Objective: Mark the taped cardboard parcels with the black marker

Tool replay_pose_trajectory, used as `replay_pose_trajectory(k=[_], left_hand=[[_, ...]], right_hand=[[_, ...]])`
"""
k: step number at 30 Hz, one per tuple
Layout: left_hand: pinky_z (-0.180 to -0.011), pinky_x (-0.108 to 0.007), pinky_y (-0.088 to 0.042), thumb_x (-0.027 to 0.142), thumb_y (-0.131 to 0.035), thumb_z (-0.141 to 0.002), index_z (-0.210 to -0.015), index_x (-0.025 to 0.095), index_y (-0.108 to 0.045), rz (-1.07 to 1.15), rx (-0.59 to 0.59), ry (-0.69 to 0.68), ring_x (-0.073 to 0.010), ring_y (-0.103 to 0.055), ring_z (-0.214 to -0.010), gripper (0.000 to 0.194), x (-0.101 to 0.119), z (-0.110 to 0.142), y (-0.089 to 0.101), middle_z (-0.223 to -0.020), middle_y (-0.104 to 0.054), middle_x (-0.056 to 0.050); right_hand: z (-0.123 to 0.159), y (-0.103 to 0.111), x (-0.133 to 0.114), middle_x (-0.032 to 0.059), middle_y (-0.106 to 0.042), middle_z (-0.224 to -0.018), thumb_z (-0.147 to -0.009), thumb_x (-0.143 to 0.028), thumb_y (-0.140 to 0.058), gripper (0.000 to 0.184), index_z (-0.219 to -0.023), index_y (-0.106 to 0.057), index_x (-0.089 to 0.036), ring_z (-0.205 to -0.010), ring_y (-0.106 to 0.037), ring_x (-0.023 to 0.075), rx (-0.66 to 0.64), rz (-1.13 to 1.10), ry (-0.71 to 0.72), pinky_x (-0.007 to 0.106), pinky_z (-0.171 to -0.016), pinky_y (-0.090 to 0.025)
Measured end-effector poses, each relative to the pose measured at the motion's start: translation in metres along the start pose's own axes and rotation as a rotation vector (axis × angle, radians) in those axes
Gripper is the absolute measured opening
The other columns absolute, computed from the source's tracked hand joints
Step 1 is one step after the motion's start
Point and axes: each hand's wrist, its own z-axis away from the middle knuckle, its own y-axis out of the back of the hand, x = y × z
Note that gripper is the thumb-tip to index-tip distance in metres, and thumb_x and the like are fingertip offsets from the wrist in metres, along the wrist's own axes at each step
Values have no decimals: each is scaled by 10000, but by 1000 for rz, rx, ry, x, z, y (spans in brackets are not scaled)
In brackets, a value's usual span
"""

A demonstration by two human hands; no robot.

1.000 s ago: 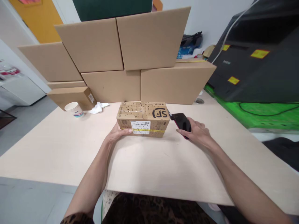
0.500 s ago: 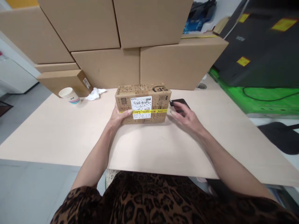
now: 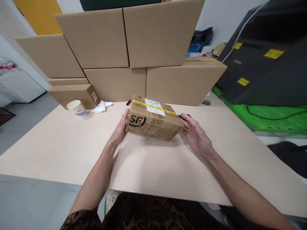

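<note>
A small brown parcel (image 3: 153, 123) with a black logo, a white label and yellow tape is tilted above the pale table (image 3: 72, 150). My left hand (image 3: 120, 129) presses against its left end, fingers flat. My right hand (image 3: 196, 135) touches its right end with the fingers spread. A dark phone-like device (image 3: 184, 116) lies on the table just behind my right hand, mostly hidden by the parcel and the fingers.
Large cardboard boxes (image 3: 144, 57) are stacked along the table's far edge. A paper cup (image 3: 77, 108) and a crumpled white tissue (image 3: 100, 107) sit at the back left. A black printer (image 3: 266, 64) stands on a green surface at the right.
My right hand let go of the dark device, which now lies on the table, and came to the parcel's right end. The parcel has been turned over and lifted at an angle.
</note>
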Motion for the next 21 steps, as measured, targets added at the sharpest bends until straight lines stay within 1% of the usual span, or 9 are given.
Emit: replay_pose_trajectory(k=[2, 4, 8, 11, 13, 15, 18, 21], left_hand=[[-1171, -579, -460, 882, -572, -814, -1617, 349, -394, -1, 9, 13, -408, -473, -1494, 980, 3, 2, -1, -1620, -519, -93], [-1165, -569, -470, 884, -590, -798, -1617, 329, -400, 5, -19, 25, -420, -497, -1473, 1007, 4, 3, 0, -1617, -521, -108], [-1120, -546, -515, 825, -675, -791, -1600, 308, -441, -36, -81, 42, -433, -567, -1404, 989, 0, 4, 4, -1579, -561, -127], [-1104, -533, -528, 804, -667, -817, -1596, 318, -446, -53, -109, 39, -435, -542, -1428, 945, -3, 6, 3, -1564, -576, -132], [-1117, -536, -518, 808, -649, -827, -1607, 345, -422, -62, -138, 33, -433, -482, -1480, 935, -1, 8, 0, -1609, -526, -124], [-1151, -545, -488, 787, -699, -802, -1621, 374, -383, -81, -183, 30, -429, -420, -1525, 971, 2, 10, -3, -1671, -442, -108], [-1206, -558, -427, 737, -794, -746, -1644, 393, -317, -96, -252, 24, -426, -361, -1560, 1073, 6, 12, -6, -1744, -298, -95], [-1222, -573, -400, 764, -784, -733, -1647, 403, -294, -90, -254, 0, -433, -311, -1580, 1099, 3, 12, -5, -1781, -180, -78]], right_hand=[[2, 2, -3, 132, -530, -1605, -932, -749, -192, 838, -1621, -324, -290, -1451, -526, 330, 16, 33, 38, 565, -1146, -453], [4, 4, -7, 135, -538, -1597, -932, -742, -133, 840, -1626, -303, -299, -1430, -547, 336, 49, 63, 72, 567, -1121, -474], [7, 10, -14, 133, -516, -1614, -898, -788, -104, 907, -1649, -245, -299, -1459, -518, 352, 105, 100, 80, 572, -1117, -484], [8, 15, -12, 120, -439, -1673, -897, -792, -156, 918, -1656, -222, -279, -1523, -446, 339, 110, 39, 99, 565, -1187, -433], [8, 17, -9, 116, -421, -1687, -910, -767, -236, 882, -1644, -245, -278, -1556, -401, 332, 104, -10, 136, 568, -1223, -398], [8, 17, -5, 102, -422, -1689, -916, -758, -271, 854, -1635, -270, -297, -1577, -366, 331, 97, -2, 147, 580, -1230, -392], [8, 16, -2, 78, -420, -1692, -906, -791, -240, 867, -1636, -284, -324, -1589, -343, 327, 91, 59, 121, 584, -1215, -417], [8, 14, -2, 81, -433, -1681, -903, -799, -233, 880, -1638, -295, -318, -1590, -340, 320, 102, 58, 109, 577, -1219, -417]])
